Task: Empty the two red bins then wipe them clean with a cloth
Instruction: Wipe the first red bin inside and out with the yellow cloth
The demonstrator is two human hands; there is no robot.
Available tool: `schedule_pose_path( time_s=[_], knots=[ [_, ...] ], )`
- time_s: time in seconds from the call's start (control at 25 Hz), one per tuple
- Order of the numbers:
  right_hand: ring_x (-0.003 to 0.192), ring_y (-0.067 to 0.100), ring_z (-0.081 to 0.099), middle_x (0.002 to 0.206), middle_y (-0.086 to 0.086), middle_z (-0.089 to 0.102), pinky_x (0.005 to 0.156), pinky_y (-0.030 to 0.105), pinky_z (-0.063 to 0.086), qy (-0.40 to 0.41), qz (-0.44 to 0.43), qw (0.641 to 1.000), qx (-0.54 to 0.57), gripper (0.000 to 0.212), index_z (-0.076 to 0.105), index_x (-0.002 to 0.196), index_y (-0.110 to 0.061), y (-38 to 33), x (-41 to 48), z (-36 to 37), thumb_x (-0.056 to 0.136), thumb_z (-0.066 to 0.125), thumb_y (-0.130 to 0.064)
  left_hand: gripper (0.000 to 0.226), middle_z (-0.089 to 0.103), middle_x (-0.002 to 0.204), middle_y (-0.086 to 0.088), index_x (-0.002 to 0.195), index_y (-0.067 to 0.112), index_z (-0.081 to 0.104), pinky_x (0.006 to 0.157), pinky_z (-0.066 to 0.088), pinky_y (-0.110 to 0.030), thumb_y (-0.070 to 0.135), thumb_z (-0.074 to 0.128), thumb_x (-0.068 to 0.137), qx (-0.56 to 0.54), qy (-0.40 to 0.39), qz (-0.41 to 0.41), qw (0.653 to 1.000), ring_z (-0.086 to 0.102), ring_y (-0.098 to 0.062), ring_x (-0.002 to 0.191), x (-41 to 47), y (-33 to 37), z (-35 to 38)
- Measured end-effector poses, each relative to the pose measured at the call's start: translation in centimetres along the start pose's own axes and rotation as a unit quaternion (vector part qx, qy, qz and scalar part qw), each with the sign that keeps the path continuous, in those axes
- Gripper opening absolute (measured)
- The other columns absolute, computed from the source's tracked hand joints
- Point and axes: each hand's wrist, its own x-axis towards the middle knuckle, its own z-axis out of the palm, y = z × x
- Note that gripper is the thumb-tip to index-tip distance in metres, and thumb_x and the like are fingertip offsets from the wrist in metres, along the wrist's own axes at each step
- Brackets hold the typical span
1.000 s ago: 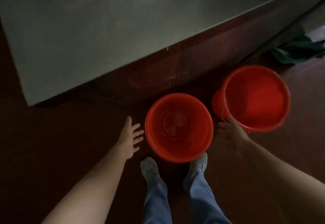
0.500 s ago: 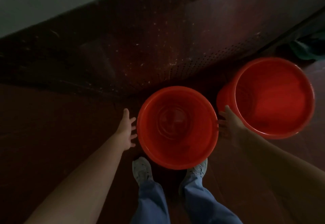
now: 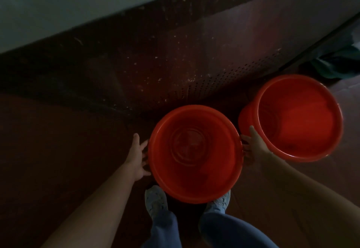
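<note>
Two round red bins stand on the dark red floor. The near red bin [image 3: 194, 185] is just in front of my shoes, and its ringed bottom shows with nothing plainly in it. The far red bin [image 3: 303, 115] stands to its right, with a small dark spot low inside. My left hand [image 3: 137, 158] is at the near bin's left side, fingers spread and straight, tips touching the wall under the rim. My right hand [image 3: 253, 146] is between the two bins, fingertips against the near bin's right rim, thumb pointing up.
A dark red perforated metal panel [image 3: 214, 68] rises right behind the bins, with a grey wall [image 3: 78, 2] above it. A crumpled green cloth [image 3: 335, 66] lies on the floor at the far right. My shoes [image 3: 155, 201] and blue trouser legs are below the near bin.
My head has dropped closer to the bins. Both hands have moved inward from beside the near bin until they touch its two sides. The bins have stayed in place.
</note>
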Motion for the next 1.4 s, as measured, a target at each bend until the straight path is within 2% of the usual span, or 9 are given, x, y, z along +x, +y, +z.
schedule_pose_path(
  time_s=[0.2,0.32,0.44,0.56,0.72,0.84,1.0,1.2,1.4],
  knots=[
    [0.121,0.041,0.055,0.138,0.017,0.053,0.101,0.065,0.043,-0.004,0.003,1.0,-0.007,0.087,0.045,0.15,-0.028,-1.3,-9.5,-1.3,0.086,0.036,-0.085,0.077,0.032,0.157,-0.012,0.127,0.042,0.061,0.103,0.028,-0.074,0.09,0.024,0.08,-0.029,-0.023,0.009,0.999,0.031,-0.036,0.143,-9.6,-0.4,-2.3],
    [0.119,0.037,0.056,0.148,0.015,0.048,0.102,0.066,0.043,-0.021,-0.004,0.999,-0.03,0.087,0.045,0.15,-0.033,-3.1,-18.6,-2.8,0.084,0.036,-0.088,0.078,0.031,0.158,-0.013,0.132,0.043,0.057,0.104,0.028,-0.073,0.091,0.023,0.08,-0.041,-0.048,0.02,0.998,0.03,-0.037,0.144,-19.2,-0.6,-3.9],
    [0.106,0.033,0.058,0.142,0.014,0.052,0.081,0.057,0.054,-0.02,-0.008,0.998,-0.054,0.085,0.048,0.148,-0.033,-4.5,-28.0,-3.9,0.084,0.034,-0.088,0.081,0.029,0.159,-0.013,0.138,0.044,0.051,0.107,0.023,-0.074,0.091,0.022,0.079,-0.048,-0.072,0.039,0.996,0.026,-0.038,0.146,-28.1,-1.9,-5.7],
    [0.112,0.036,0.057,0.14,0.017,0.051,0.067,0.052,0.056,-0.024,-0.017,0.997,-0.077,0.086,0.049,0.147,-0.029,-4.9,-35.9,-5.0,0.085,0.036,-0.086,0.082,0.029,0.158,-0.015,0.142,0.04,0.048,0.104,0.026,-0.076,0.089,0.022,0.081,-0.034,-0.061,0.044,0.997,0.027,-0.04,0.145,-35.1,-2.8,-7.1],
    [0.107,0.035,0.055,0.129,0.016,0.054,0.089,0.063,0.049,-0.033,-0.039,0.992,-0.112,0.084,0.053,0.142,-0.028,-4.6,-46.0,-6.0,0.085,0.033,-0.086,0.086,0.031,0.155,-0.017,0.143,0.037,0.048,0.097,0.032,-0.077,0.089,0.021,0.081,-0.016,-0.074,0.067,0.995,0.034,-0.04,0.14,-45.3,-3.8,-9.9],
    [0.113,0.037,0.054,0.134,0.015,0.052,0.088,0.062,0.05,-0.045,-0.055,0.989,-0.126,0.082,0.055,0.139,-0.027,-5.2,-52.4,-5.6,0.086,0.032,-0.086,0.085,0.038,0.146,-0.018,0.142,0.034,0.05,0.093,0.035,-0.077,0.088,0.023,0.083,-0.005,-0.074,0.085,0.994,0.038,-0.041,0.135,-51.3,-3.4,-12.3],
    [0.118,0.039,0.053,0.131,0.015,0.056,0.102,0.067,0.04,-0.053,-0.11,0.978,-0.171,0.078,0.061,0.125,-0.023,-6.2,-61.2,-4.3,0.089,0.027,-0.084,0.077,0.048,0.125,-0.019,0.133,0.03,0.057,0.086,0.043,-0.076,0.083,0.026,0.087,0.007,-0.054,0.112,0.992,0.047,-0.043,0.122,-59.2,-2.7,-15.6],
    [0.104,0.035,0.057,0.117,0.016,0.062,0.101,0.061,0.042,-0.07,-0.154,0.968,-0.185,0.077,0.068,0.112,-0.015,-8.9,-70.9,-2.5,0.094,0.027,-0.078,0.073,0.061,0.12,-0.018,0.131,0.028,0.06,0.091,0.049,-0.059,0.077,0.023,0.091,0.075,-0.015,0.173,0.982,0.061,-0.037,0.107,-67.7,-0.2,-18.2],
    [0.108,0.038,0.059,0.128,0.02,0.059,0.09,0.057,0.048,-0.071,-0.224,0.951,-0.201,0.074,0.062,0.127,-0.009,-13.5,-78.5,-0.9,0.1,0.029,-0.07,0.07,0.057,0.12,-0.023,0.124,0.022,0.059,0.072,0.056,-0.058,0.075,0.029,0.091,0.052,-0.013,0.224,0.973,0.06,-0.04,0.105,-74.4,4.0,-19.6]
  ],
)
